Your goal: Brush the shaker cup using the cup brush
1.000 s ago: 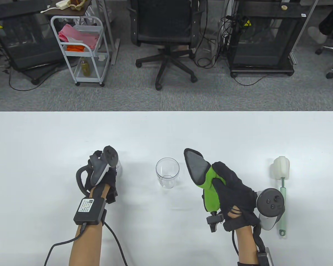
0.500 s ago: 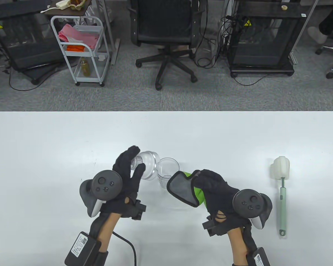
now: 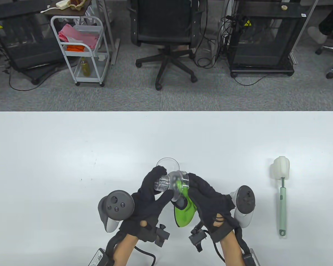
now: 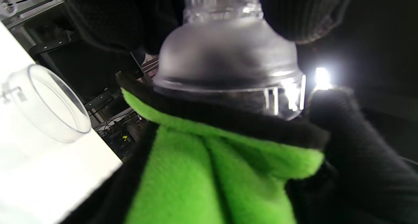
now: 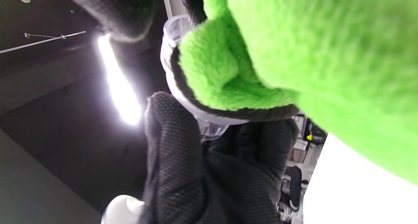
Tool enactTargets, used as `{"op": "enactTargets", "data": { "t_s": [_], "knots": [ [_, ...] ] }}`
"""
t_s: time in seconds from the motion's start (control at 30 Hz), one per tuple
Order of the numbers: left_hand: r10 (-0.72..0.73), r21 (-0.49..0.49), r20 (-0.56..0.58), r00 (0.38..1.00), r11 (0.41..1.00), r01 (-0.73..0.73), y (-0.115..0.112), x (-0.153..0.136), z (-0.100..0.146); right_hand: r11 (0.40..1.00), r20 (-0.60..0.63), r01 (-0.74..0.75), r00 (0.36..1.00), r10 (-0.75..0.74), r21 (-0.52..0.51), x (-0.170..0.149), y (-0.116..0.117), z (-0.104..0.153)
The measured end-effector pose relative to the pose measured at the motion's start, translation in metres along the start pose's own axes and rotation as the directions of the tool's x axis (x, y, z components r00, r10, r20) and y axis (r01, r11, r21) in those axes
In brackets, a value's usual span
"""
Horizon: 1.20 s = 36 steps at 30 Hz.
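Note:
My left hand [image 3: 152, 194] grips the clear shaker lid [image 3: 173, 184] by its narrow neck, lifted above the table. The lid's dome fills the left wrist view [image 4: 228, 57]. My right hand [image 3: 208, 202] holds a green cloth with a black edge [image 3: 184, 213] and presses it into the lid's open side [image 5: 212, 73]. The clear shaker cup [image 3: 168, 164] stands upright on the table just behind the hands [image 4: 49, 103]. The cup brush [image 3: 281, 183], with a white sponge head and pale green handle, lies on the table at the right, untouched.
The white table [image 3: 72, 152] ends at its far edge, with a black office chair [image 3: 166, 33], a white cart [image 3: 80, 47] and black cabinets on the floor beyond.
My left hand carried the lid from the left to the middle. My right hand brought the cloth in from the right and turned over. Now the cloth is pushed into the lid.

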State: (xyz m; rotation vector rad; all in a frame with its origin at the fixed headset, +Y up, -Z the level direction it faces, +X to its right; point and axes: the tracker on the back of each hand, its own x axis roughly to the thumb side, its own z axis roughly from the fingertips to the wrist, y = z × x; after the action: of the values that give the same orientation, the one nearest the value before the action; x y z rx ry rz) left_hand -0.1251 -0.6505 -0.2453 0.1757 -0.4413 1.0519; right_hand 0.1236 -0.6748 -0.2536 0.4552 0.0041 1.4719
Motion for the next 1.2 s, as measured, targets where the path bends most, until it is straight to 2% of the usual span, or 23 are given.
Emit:
{"op": "enactTargets", "data": {
  "t_s": [0.1, 0.2, 0.33, 0.47, 0.57, 0.63, 0.7, 0.77, 0.8, 0.87, 0.9, 0.97, 1.03, 1.07, 1.1, 1.17, 1.2],
  "knots": [
    [0.076, -0.005, -0.032, 0.997, 0.997, -0.076, 0.001, -0.01, 0.002, 0.999, 0.033, -0.045, 0.998, 0.045, 0.005, 0.005, 0.006, 0.0],
    [0.19, -0.006, -0.061, 0.98, 0.982, -0.191, 0.001, -0.015, 0.002, 1.0, 0.032, -0.015, 0.999, 0.015, -0.012, 0.007, 0.013, 0.001],
    [0.189, 0.003, -0.091, 0.978, 0.982, -0.189, -0.001, -0.016, 0.004, 0.996, 0.027, -0.087, 0.996, 0.087, -0.011, 0.009, 0.02, 0.002],
    [0.26, 0.014, -0.146, 0.955, 0.965, -0.26, -0.005, -0.019, 0.005, 0.987, 0.04, -0.162, 0.986, 0.162, -0.013, 0.012, 0.024, 0.002],
    [0.341, 0.056, -0.238, 0.91, 0.94, -0.337, -0.008, -0.022, 0.007, 0.953, 0.09, -0.3, 0.949, 0.302, -0.027, 0.02, 0.027, 0.002],
    [0.424, 0.04, -0.294, 0.857, 0.901, -0.432, -0.011, -0.024, 0.006, 0.903, 0.157, -0.425, 0.889, 0.429, -0.064, 0.029, 0.03, 0.004],
    [0.462, 0.037, -0.321, 0.827, 0.879, -0.476, -0.012, -0.025, 0.006, 0.868, 0.188, -0.489, 0.848, 0.496, -0.086, 0.036, 0.032, 0.004],
    [0.443, -0.027, -0.28, 0.852, 0.883, -0.468, -0.014, -0.026, 0.003, 0.879, 0.18, -0.469, 0.861, 0.476, -0.086, 0.038, 0.031, 0.005],
    [0.427, -0.098, -0.228, 0.875, 0.884, -0.457, -0.014, -0.026, 0.001, 0.894, 0.162, -0.44, 0.879, 0.449, -0.09, 0.037, 0.028, 0.005],
    [0.366, -0.243, -0.116, 0.923, 0.891, -0.384, -0.014, -0.024, -0.002, 0.961, 0.091, -0.266, 0.958, 0.272, -0.073, 0.029, 0.021, 0.003],
    [0.356, -0.257, -0.09, 0.93, 0.894, -0.367, -0.014, -0.023, -0.004, 0.98, 0.061, -0.193, 0.979, 0.196, -0.053, 0.025, 0.019, 0.003],
    [0.359, -0.182, -0.108, 0.927, 0.909, -0.374, -0.013, -0.024, -0.003, 0.988, 0.04, -0.137, 0.989, 0.14, -0.069, 0.019, 0.016, 0.003],
    [0.388, -0.14, -0.16, 0.907, 0.901, -0.411, -0.015, -0.026, -0.003, 0.979, 0.065, -0.199, 0.977, 0.202, -0.045, 0.021, 0.017, 0.002],
    [0.431, -0.095, -0.202, 0.879, 0.885, -0.456, -0.015, -0.027, -0.002, 0.96, 0.1, -0.277, 0.955, 0.28, -0.044, 0.023, 0.02, 0.003],
    [0.473, -0.028, -0.24, 0.847, 0.869, -0.494, -0.015, -0.026, -0.001, 0.923, 0.143, -0.373, 0.913, 0.383, -0.088, 0.026, 0.025, 0.003],
    [0.451, -0.015, -0.345, 0.823, 0.874, -0.486, -0.016, -0.028, 0.002, 0.869, 0.167, -0.483, 0.853, 0.495, -0.108, 0.03, 0.03, 0.003],
    [0.455, -0.014, -0.345, 0.821, 0.872, -0.49, -0.016, -0.03, 0.002, 0.859, 0.178, -0.5, 0.84, 0.513, -0.112, 0.031, 0.031, 0.004]
  ]
}}
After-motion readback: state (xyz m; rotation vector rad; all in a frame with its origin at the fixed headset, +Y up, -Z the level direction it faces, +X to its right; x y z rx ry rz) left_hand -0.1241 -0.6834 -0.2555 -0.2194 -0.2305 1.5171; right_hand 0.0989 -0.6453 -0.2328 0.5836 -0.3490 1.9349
